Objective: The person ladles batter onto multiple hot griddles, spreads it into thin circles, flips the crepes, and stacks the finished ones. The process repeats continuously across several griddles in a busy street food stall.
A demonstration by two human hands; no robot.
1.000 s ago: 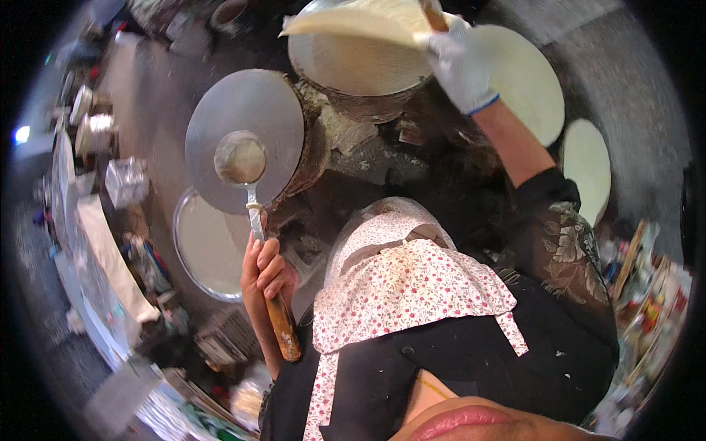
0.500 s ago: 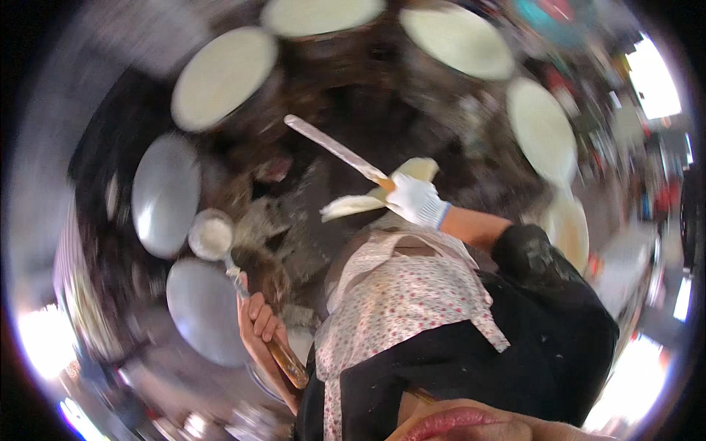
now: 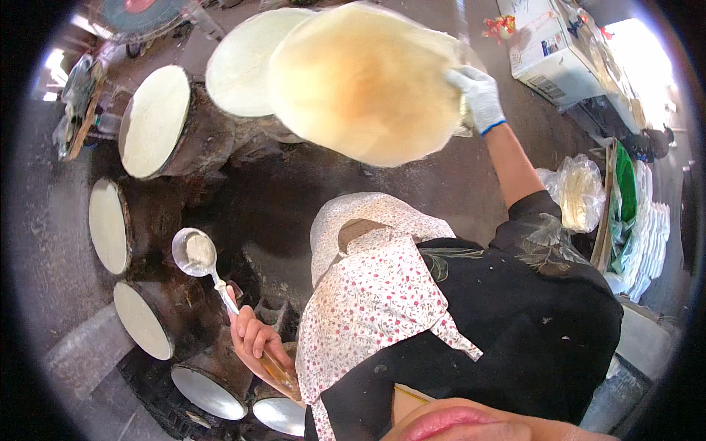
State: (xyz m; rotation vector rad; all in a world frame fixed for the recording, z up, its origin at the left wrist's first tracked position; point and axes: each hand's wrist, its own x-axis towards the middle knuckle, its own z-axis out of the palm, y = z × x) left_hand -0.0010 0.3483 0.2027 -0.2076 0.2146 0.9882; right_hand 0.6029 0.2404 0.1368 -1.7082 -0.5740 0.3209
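Several rd griddles (image 3: 154, 121) nr dk flr (image 3: 412, 180); L fingers (image 3: 259, 338) grip ladle (image 3: 212, 271), R fingers (image 3: 465, 78) flatbread (image 3: 368, 84).

Blown out white at upper right, dim and shadowed over the floor (image 3: 412, 180). Softly blurred on the sheet (image 3: 364, 84). Bent toward a black rim.

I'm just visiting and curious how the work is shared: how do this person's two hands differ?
The left hand is bare; the right hand wears a white glove with a blue edge. The left hand grips a ladle by its handle; the right hand holds a large, thin round sheet at its edge. The left hand is close to the floral apron; the right hand is stretched well away. Both hands hold something.
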